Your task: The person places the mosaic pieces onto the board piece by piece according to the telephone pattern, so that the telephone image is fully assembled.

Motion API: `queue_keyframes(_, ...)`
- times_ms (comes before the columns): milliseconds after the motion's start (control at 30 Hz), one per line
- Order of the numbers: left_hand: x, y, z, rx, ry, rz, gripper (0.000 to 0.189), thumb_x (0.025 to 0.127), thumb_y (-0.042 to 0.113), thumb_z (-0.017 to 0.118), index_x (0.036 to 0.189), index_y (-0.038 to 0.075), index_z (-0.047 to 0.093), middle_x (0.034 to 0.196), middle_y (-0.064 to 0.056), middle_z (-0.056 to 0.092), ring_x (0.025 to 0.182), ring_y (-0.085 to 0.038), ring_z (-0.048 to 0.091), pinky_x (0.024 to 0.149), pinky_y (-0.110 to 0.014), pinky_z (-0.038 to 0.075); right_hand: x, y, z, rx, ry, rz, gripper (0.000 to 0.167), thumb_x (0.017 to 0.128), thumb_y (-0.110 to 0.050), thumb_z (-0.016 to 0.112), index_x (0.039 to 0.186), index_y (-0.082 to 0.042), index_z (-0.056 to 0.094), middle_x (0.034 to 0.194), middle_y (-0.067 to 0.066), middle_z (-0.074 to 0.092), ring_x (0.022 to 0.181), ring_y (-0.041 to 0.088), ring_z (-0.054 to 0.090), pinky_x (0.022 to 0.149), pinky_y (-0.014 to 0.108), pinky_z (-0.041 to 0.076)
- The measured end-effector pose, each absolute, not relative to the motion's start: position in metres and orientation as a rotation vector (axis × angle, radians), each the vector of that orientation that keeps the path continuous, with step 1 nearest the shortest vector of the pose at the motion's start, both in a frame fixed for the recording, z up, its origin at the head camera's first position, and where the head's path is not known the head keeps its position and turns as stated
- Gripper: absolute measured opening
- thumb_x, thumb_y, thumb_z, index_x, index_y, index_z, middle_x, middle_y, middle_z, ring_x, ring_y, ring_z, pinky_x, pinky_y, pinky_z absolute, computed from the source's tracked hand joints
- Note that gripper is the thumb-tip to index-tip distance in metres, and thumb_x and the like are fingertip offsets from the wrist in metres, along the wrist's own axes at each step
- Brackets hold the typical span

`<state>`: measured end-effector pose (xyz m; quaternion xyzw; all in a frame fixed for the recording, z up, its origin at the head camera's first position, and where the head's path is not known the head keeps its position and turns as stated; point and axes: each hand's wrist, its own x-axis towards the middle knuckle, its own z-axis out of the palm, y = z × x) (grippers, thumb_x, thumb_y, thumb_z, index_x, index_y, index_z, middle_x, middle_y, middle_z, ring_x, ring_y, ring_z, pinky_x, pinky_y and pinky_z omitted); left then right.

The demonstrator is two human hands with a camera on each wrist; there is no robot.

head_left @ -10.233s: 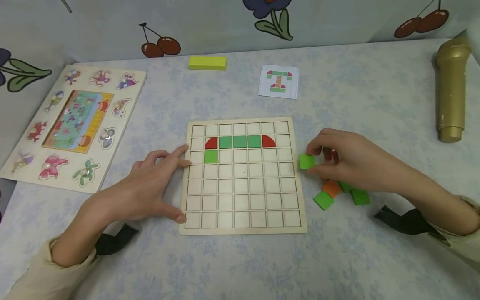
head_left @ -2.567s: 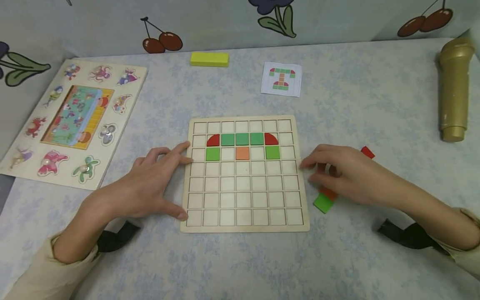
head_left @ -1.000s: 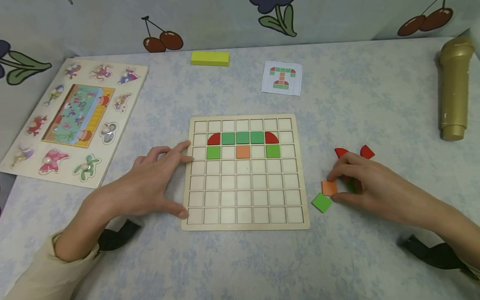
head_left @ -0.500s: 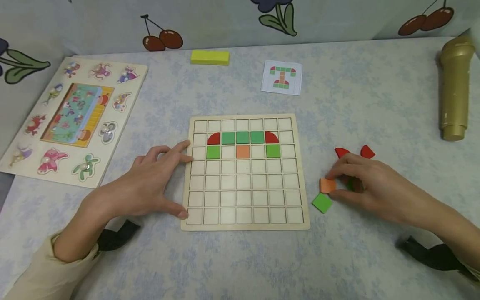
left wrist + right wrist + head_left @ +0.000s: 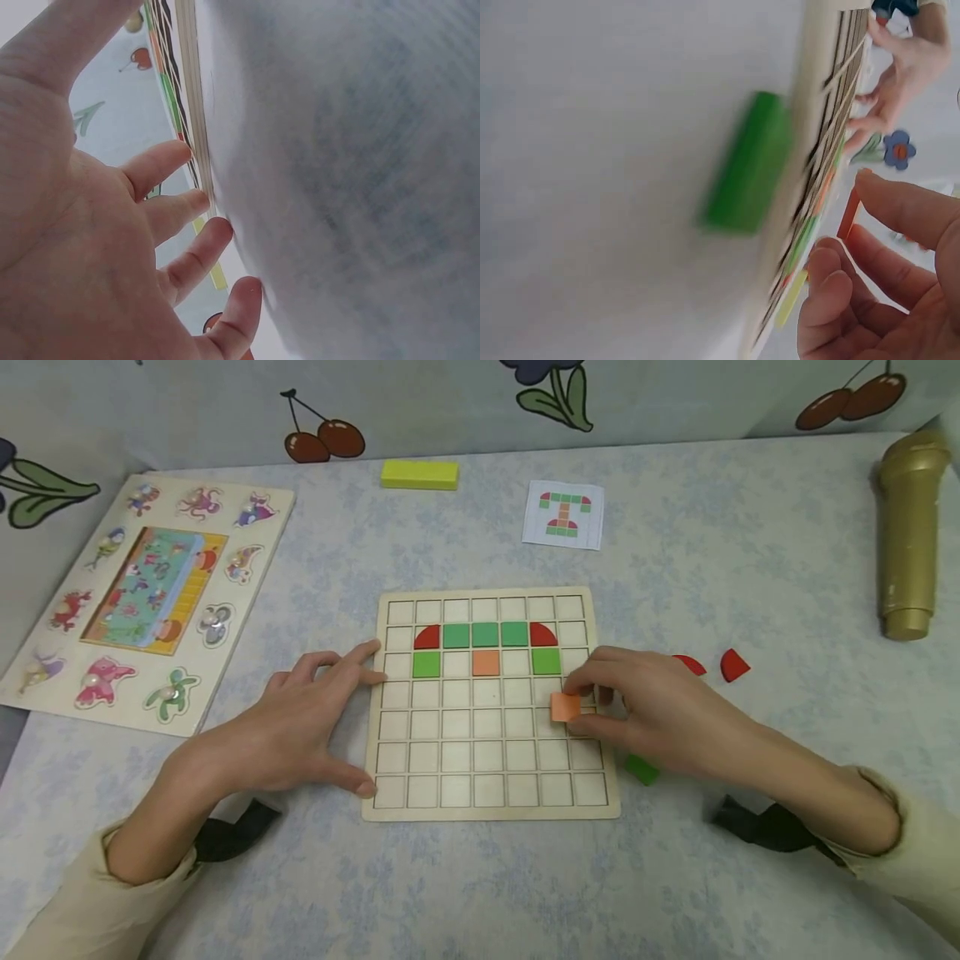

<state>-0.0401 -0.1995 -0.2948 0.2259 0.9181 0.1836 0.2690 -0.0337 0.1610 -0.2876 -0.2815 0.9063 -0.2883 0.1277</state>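
Probably light and stiff, the orange tile (image 5: 564, 707) suits my right hand (image 5: 651, 706), pinching its edges; my left hand (image 5: 294, 732), fingers spread, touches the grid board (image 5: 455, 757) at left.

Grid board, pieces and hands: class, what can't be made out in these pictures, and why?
- Head: some right-side cells of the grid board, covered by the right hand.
- Head: part of the red piece nearer the board, and anything beneath that hand.
- Right wrist: crisp edges of the green tile, blurred.
- Left wrist: thumb tip of the left hand, cut off by the top edge.
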Motion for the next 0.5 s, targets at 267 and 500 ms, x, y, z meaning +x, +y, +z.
queue_keyframes(267,-0.039,-0.2,-0.295,0.606,2.476,0.502,0.112,0.061,0.054,0.09,0.149,0.015,0.033,0.164,0.0,0.008,0.142,-0.035,0.014,0.104,-0.061,0.016,-0.05,0.115,-0.283,-0.905,2.561,-0.806,0.016,0.086,-0.016,0.078,0.1,-0.012,0.072,0.091,-0.003,0.062,0.08,0.014,0.053,0.07,0.032,0.045)
queue_keyframes(500,-0.039,-0.2,-0.295,0.602,2.473,0.5,0.113,0.061,0.053,0.091,0.149,0.015,0.032,0.164,0.0,0.008,0.142,-0.034,0.014,0.104,-0.061,0.015,-0.061,0.094,-0.286,-0.904,2.533,-0.744,0.014,0.085,-0.014,0.077,0.097,-0.012,0.07,0.09,-0.002,0.06,0.077,0.014,0.051,0.07,0.031,0.044)
